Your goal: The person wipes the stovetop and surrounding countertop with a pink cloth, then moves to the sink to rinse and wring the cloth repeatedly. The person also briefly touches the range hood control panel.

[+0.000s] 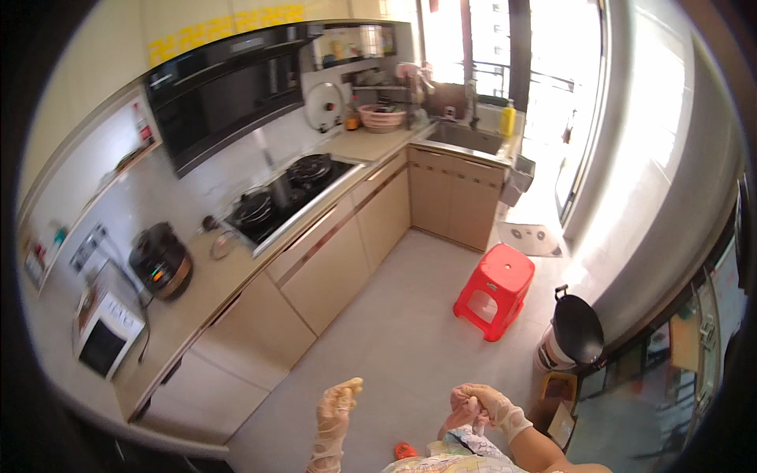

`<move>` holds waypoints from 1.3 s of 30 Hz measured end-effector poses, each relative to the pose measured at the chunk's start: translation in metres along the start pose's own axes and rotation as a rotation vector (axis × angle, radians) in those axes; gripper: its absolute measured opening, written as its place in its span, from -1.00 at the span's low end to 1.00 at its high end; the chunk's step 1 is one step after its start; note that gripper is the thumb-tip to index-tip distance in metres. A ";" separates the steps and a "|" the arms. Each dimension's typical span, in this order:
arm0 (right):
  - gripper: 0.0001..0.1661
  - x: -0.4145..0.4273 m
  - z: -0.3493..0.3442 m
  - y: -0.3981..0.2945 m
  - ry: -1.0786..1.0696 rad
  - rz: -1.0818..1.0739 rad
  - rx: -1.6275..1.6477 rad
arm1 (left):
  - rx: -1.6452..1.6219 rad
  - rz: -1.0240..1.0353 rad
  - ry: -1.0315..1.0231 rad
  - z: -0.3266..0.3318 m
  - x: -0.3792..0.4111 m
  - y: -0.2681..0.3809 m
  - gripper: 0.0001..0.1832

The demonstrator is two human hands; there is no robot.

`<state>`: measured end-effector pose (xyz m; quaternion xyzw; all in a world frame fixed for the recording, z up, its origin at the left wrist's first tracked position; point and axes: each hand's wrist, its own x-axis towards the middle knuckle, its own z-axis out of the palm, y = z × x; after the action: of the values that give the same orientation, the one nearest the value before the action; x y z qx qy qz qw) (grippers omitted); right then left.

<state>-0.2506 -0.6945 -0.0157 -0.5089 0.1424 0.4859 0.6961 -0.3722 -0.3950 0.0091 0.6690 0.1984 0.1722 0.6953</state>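
Note:
Both of my hands wear thin whitish gloves. At the bottom centre my left hand (338, 408) is raised above the floor, its fingers curled, with nothing visible in them. To the right, near my patterned clothing (467, 449), my right hand (482, 402) is closed on a pink cloth-like item (458, 411), bunched and hanging below the fingers. Its exact kind cannot be told. An orange shoe (406, 451) shows on the floor between the hands.
A red plastic stool (507, 272) stands ahead on the grey floor. Right of it are a black wok (579, 331) and a cardboard box (556, 408). Along the left runs a counter (207, 301) with a black cooker (161, 260), a gas stove (284, 189) and a sink (464, 139).

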 end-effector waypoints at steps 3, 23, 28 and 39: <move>-0.73 0.036 -0.021 -0.013 -0.011 0.000 0.091 | -0.009 -0.048 -0.223 0.029 0.074 -0.005 -0.78; -0.68 0.398 0.067 -0.461 -0.106 -0.259 0.256 | 0.129 -0.254 -0.275 0.094 0.542 -0.058 -0.70; -0.79 0.469 0.010 -0.553 -0.377 -0.260 0.522 | 0.103 -0.367 -0.330 0.140 0.674 -0.086 -0.69; -0.75 0.557 -0.042 -0.773 0.064 -0.525 0.663 | 0.269 -0.070 -0.819 0.332 1.035 -0.058 -0.65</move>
<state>0.6681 -0.4418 0.0210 -0.2912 0.1781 0.2043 0.9175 0.6863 -0.1618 -0.0873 0.7597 -0.0506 -0.1586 0.6286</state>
